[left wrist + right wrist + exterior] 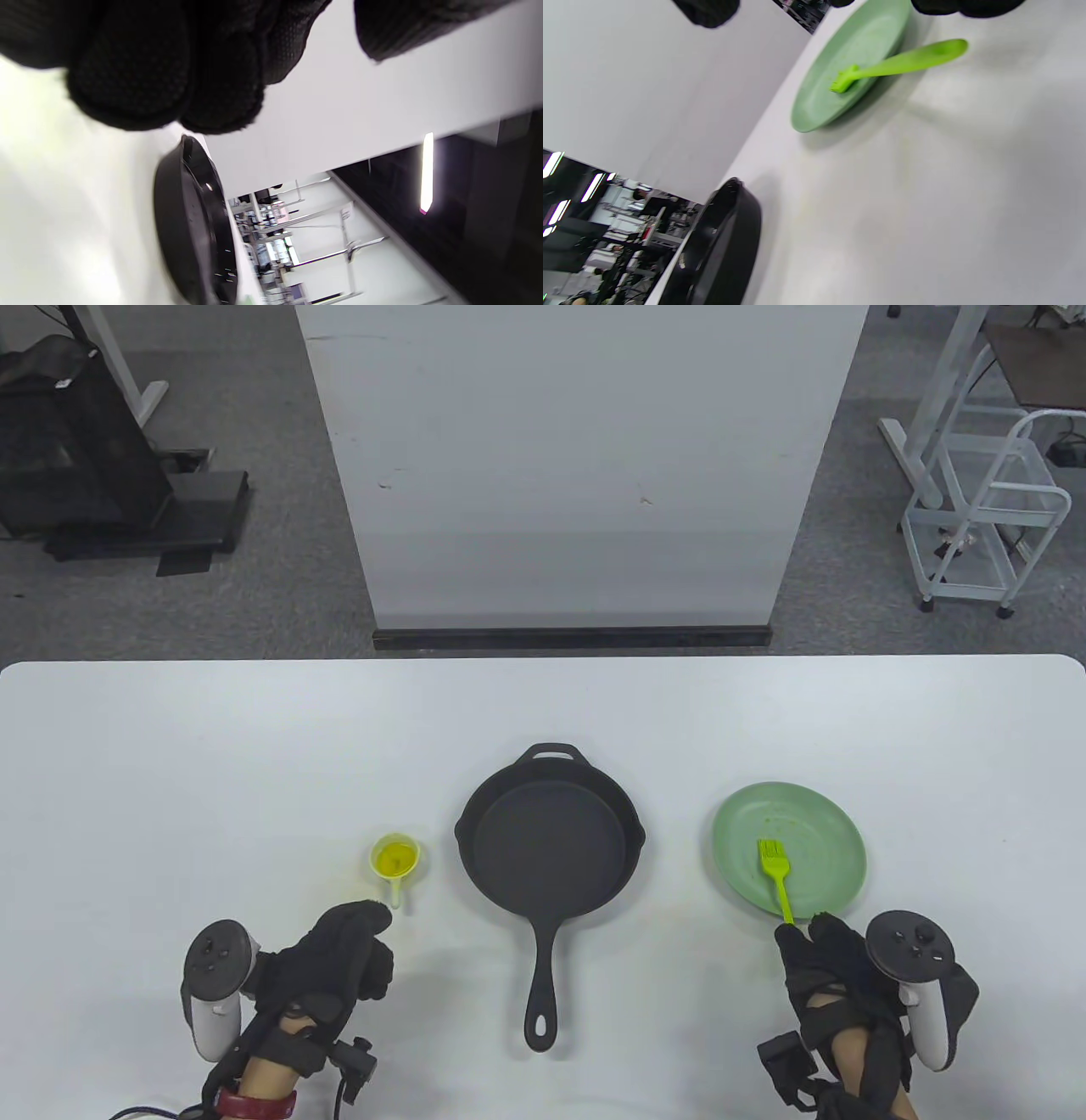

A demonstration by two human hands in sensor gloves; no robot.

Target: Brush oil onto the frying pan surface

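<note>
A black cast-iron frying pan sits mid-table, its long handle pointing at me; it also shows in the left wrist view and the right wrist view. A small yellow cup of oil stands left of it. A lime-green brush lies on a green plate, its handle end over the near rim. My left hand hovers just below the cup's handle, fingers curled, holding nothing. My right hand is at the brush handle's end, fingertips just clear of it.
The white table ends at a far edge with grey floor beyond. A white partition panel stands behind the table. A white wire cart is at the back right, dark equipment at the back left.
</note>
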